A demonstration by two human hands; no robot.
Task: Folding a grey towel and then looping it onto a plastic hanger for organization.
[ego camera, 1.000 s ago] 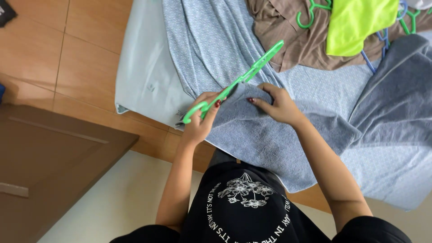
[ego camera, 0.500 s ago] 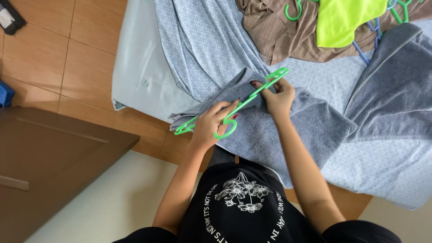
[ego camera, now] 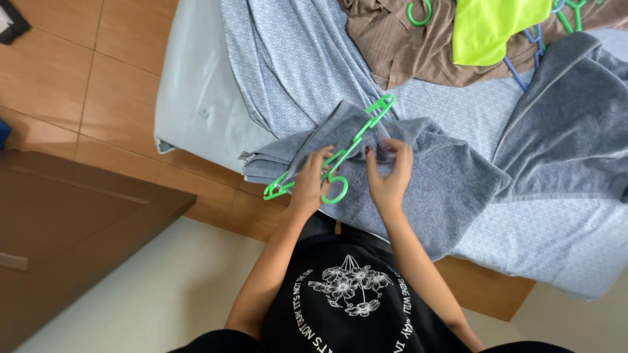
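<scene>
Head view: bed point(ego camera: 196, 111) on tan tile floor point(ego camera: 98, 72); left hand point(ego camera: 307, 183) grips green hanger point(ego camera: 340, 157), right hand point(ego camera: 389, 173) pinches grey towel point(ego camera: 445, 189).

The left hand point(ego camera: 311, 180) grips a green hanger point(ego camera: 340, 157) over a grey towel point(ego camera: 425, 183) on the bed point(ego camera: 196, 98); the right hand point(ego camera: 389, 176), at three o'clock of it, pinches the towel.

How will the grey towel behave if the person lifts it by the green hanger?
The grey towel lies in soft folds, so it would probably drape limply. It looks thick, so likely heavy for the thin green hanger, which the left hand grips.
</scene>
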